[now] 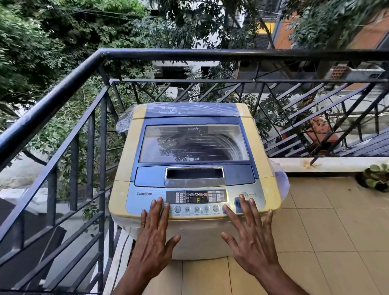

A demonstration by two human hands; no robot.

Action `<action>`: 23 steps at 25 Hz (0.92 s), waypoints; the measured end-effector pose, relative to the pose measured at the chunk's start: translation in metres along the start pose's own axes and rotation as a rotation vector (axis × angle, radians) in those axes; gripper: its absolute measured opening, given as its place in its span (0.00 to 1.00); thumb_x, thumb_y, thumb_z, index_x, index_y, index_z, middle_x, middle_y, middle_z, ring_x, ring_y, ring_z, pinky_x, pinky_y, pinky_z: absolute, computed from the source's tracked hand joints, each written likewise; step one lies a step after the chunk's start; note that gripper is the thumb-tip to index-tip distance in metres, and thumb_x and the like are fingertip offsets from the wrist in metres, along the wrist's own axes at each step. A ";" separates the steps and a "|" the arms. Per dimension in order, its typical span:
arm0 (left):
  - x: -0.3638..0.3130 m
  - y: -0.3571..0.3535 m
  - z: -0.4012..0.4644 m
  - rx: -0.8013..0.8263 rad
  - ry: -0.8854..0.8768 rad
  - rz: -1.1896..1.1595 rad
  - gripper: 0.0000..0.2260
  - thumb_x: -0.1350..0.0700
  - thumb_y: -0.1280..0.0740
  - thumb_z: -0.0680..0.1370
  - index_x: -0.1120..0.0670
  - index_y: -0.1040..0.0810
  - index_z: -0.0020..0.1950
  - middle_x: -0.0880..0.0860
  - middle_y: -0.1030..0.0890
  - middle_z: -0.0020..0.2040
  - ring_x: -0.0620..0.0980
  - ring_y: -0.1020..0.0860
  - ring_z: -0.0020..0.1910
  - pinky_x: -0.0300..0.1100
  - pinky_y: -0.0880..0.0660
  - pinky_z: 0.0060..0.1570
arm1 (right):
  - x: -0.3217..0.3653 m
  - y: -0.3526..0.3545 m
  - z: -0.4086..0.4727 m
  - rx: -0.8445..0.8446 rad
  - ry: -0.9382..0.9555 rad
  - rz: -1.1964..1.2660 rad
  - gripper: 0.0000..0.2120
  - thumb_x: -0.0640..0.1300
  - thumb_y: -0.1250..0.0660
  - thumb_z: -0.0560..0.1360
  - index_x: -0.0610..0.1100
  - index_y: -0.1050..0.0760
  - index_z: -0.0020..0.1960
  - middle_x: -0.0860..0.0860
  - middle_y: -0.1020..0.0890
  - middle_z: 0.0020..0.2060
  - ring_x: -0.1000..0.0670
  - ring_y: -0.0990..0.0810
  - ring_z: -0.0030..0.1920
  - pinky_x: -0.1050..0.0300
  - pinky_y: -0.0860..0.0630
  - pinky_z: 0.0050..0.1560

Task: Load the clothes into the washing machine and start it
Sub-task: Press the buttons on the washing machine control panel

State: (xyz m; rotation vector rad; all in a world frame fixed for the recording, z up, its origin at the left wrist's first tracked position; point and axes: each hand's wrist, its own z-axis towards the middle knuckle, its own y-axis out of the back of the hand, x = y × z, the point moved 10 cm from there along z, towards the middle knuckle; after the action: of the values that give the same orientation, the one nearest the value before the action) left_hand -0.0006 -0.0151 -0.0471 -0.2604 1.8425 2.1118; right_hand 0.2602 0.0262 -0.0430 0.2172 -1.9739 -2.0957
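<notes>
Both hands, left [153, 233] and right [250, 236], are spread flat and empty over the control panel [195, 201] of a yellow-and-blue top-load washing machine [192, 147], lid shut, in a beige-tiled balcony [324, 242] corner by black metal railing [80, 72]; trees beyond.

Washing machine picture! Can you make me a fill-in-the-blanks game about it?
1. The lid of the washing machine is ____.
2. The lit display shows the letter ____.
3. The left hand and right hand are both ____, fingers spread, holding nothing.
4. The black railing runs behind the machine and along its ____ side.

Missing words: closed; F; open; left
</notes>
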 end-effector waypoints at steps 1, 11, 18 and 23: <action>-0.001 0.000 0.000 -0.003 0.001 -0.001 0.36 0.36 0.47 0.81 0.55 0.52 0.82 0.55 0.53 0.83 0.56 0.55 0.82 0.56 0.57 0.78 | 0.000 0.000 0.000 -0.003 0.002 -0.006 0.36 0.69 0.45 0.76 0.62 0.48 0.81 0.48 0.52 0.83 0.43 0.50 0.83 0.25 0.49 0.75; -0.004 0.003 -0.004 -0.018 0.002 -0.024 0.38 0.40 0.41 0.79 0.56 0.51 0.82 0.55 0.53 0.83 0.55 0.54 0.82 0.54 0.57 0.78 | 0.001 0.003 -0.001 -0.037 0.026 0.078 0.39 0.70 0.41 0.74 0.63 0.49 0.81 0.49 0.55 0.84 0.43 0.53 0.83 0.23 0.49 0.74; 0.000 0.009 -0.003 -0.037 0.015 -0.021 0.37 0.38 0.44 0.80 0.57 0.50 0.82 0.55 0.53 0.83 0.56 0.55 0.82 0.56 0.57 0.78 | 0.000 0.009 0.002 -0.075 0.003 0.159 0.39 0.69 0.43 0.77 0.59 0.51 0.83 0.51 0.54 0.83 0.45 0.55 0.83 0.24 0.51 0.75; 0.000 0.008 -0.003 -0.042 0.019 -0.019 0.38 0.40 0.41 0.79 0.57 0.50 0.82 0.55 0.53 0.83 0.56 0.54 0.82 0.55 0.58 0.79 | -0.002 0.010 0.001 -0.080 0.007 0.177 0.36 0.68 0.43 0.77 0.61 0.48 0.81 0.51 0.54 0.83 0.45 0.55 0.83 0.24 0.51 0.75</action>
State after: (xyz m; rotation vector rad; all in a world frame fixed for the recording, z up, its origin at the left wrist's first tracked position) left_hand -0.0040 -0.0190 -0.0399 -0.3074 1.8004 2.1446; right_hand 0.2626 0.0273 -0.0335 0.0329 -1.8286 -2.0523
